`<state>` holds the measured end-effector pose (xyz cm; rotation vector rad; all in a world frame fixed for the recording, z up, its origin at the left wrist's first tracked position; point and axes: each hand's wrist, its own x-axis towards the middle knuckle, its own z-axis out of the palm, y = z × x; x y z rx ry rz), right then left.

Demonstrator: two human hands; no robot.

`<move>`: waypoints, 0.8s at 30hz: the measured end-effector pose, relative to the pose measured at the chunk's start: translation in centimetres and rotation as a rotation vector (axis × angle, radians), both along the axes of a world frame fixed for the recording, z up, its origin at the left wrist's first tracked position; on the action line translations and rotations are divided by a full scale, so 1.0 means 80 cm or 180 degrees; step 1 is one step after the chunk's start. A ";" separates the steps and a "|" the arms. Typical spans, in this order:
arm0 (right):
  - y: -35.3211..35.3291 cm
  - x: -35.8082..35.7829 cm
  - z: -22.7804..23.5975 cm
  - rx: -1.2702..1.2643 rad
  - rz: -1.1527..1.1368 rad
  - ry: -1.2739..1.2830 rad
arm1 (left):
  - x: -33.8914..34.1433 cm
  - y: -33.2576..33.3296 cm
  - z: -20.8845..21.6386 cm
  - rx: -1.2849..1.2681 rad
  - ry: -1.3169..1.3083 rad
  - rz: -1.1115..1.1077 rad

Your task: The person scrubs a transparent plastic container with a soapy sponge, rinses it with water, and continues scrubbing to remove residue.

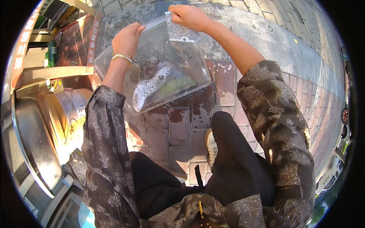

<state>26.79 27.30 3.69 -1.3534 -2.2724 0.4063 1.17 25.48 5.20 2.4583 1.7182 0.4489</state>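
nearby, left of tub (205, 73): bucket (67, 114), bottle (52, 55)

the tub (204, 72) is clear plastic, smooth and glossy; the silvery rag (182, 33) looks rough and glittery. the bricks (179, 131) are rough and matt, the basin (35, 135) smooth, shiny metal, the sleeves (279, 114) creased cloth, the trousers (239, 161) matt cloth.

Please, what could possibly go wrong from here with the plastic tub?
If the left hand loses the rim, the clear tub could tip and its foam might spill toward the shoe.

The silvery cloth could slip from the right hand.

The paving looks wet in places, so footing may be slippery.
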 end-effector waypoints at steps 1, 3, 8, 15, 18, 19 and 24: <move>-0.004 -0.002 -0.006 -0.0117 -0.0226 0.0191 | 0.004 0.000 -0.004 0.0167 -0.0002 0.0058; -0.012 0.001 -0.029 -0.0364 -0.0732 0.0643 | 0.014 -0.002 -0.013 0.0502 -0.0007 0.0174; -0.048 0.002 -0.053 -0.0545 -0.1557 0.1227 | 0.023 0.003 -0.025 0.1076 -0.0059 -0.0042; -0.154 0.001 -0.086 -0.1177 -0.2052 0.0989 | 0.004 0.004 -0.031 0.0995 -0.0023 0.0430; -0.204 0.015 -0.093 -0.1321 -0.1965 0.0877 | -0.005 -0.005 -0.031 0.0917 0.0221 0.0537; -0.217 0.021 -0.091 -0.1362 -0.1958 0.0746 | -0.006 -0.003 -0.028 0.0861 0.0281 0.0658; -0.176 0.028 -0.080 -0.1265 -0.1546 0.0441 | -0.013 -0.013 -0.020 0.0684 0.0290 0.0389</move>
